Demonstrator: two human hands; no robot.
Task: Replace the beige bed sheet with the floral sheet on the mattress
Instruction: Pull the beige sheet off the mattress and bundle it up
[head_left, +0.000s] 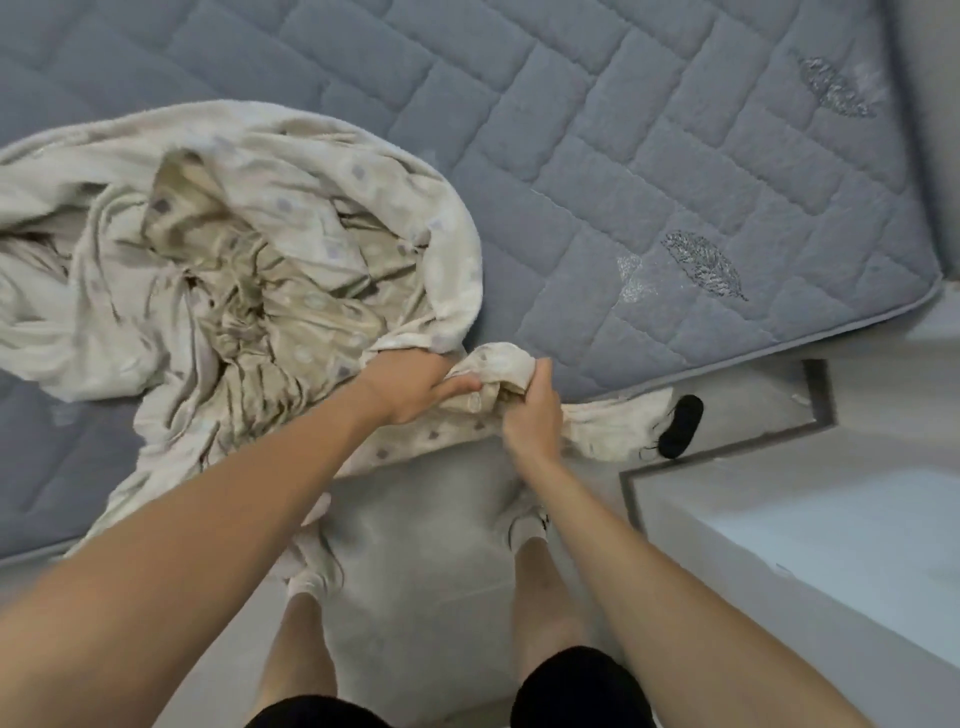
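Head view: both hands met at the near edge of the mattress (675, 156). The left hand (410, 387) had its fingers curled into a fold of the beige sheet (249, 234), and the right hand (530, 410) pinched the same bunched edge just beside it. The sheet lay off the grey quilted top, heaped loosely toward the left, with one strip trailing along the near edge toward the corner.

To do this well, I judged, the hands should gather hand over hand, drawing the trailing strip in first so nothing snags at the corner, then lift the whole bundle clear.

The quilted top showed embroidered leaf shapes near the right corner. A small black object (680, 426) lay beside the sheet's end. The floor (779, 519) was pale with a dark inlaid line. The floral sheet was not in view.
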